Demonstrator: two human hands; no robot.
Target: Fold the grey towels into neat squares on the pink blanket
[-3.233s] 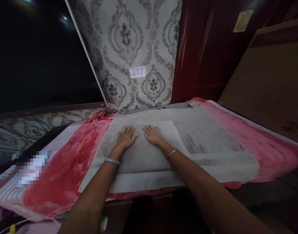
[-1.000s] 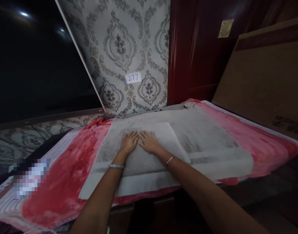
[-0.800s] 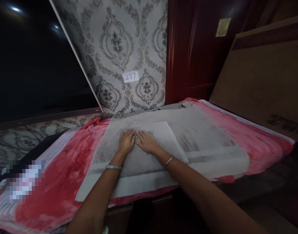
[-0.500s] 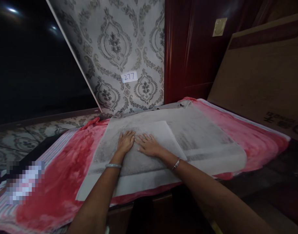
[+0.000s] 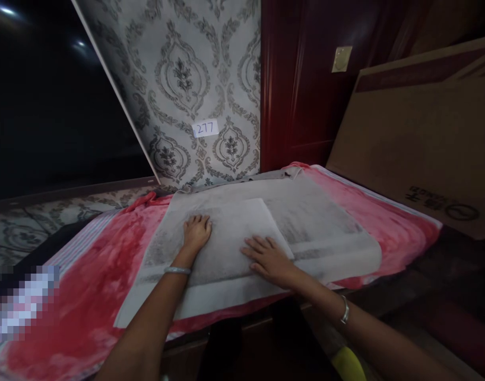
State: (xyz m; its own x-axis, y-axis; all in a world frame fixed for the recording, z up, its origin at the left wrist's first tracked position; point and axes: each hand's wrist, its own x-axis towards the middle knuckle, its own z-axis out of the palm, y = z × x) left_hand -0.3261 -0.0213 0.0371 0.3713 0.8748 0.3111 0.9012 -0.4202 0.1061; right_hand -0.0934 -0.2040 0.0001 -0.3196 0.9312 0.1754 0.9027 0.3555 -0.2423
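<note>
A large pale-grey towel (image 5: 325, 211) lies spread out, with a layer (image 5: 230, 222) of the same cloth flat over its left half. My left hand (image 5: 197, 233) rests palm down on that layer, its fingers extended and slightly bent. To the right and nearer to me, my right hand (image 5: 273, 262) lies with spread fingers on the layer's lower right part, close to its slanting edge. Neither hand grips the cloth. Beneath the towel is a red and pink plush blanket (image 5: 119, 264) with a striped border.
A dark television screen (image 5: 52, 106) stands at the left. Behind the towel is patterned wallpaper (image 5: 186, 79) bearing a paper label (image 5: 206, 128) marked 277. At the right, a big cardboard box (image 5: 417, 132) leans near a dark red door panel (image 5: 298, 79). Something yellow-green (image 5: 348, 365) shows at the bottom.
My right hand has slid right and towards me over the cloth, away from my left hand. The left hand stays on about the same part of the layer. The view has shifted slightly.
</note>
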